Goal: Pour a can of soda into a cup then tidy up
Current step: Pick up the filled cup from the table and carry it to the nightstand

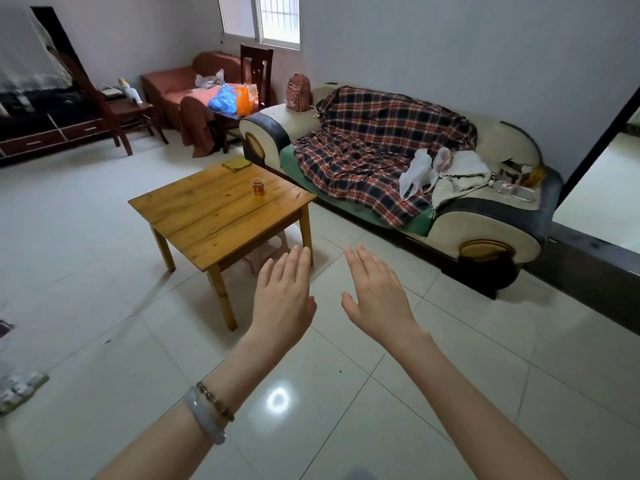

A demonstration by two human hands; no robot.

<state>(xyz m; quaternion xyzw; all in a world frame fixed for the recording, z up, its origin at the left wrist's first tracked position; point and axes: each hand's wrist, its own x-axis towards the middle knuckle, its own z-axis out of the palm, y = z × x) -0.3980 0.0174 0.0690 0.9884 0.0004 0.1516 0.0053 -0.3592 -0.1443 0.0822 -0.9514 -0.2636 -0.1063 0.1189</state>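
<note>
A clear plastic cup (257, 187) holding dark amber drink stands upright on the far right part of a low wooden table (214, 216). A folded yellow cloth (236, 164) lies at the table's far corner. No soda can shows anywhere in view. My left hand (282, 296) and my right hand (375, 292) are stretched out side by side above the tiled floor, well short of the table, palms down, fingers straight, holding nothing. Two bracelets circle my left wrist.
A sofa (485, 209) draped with a plaid blanket and plastic bags runs along the right wall. A pink stool (268, 249) sits under the table. Wooden chairs, a red armchair (173, 88) and bags stand at the back. Glossy tiled floor surrounds the table.
</note>
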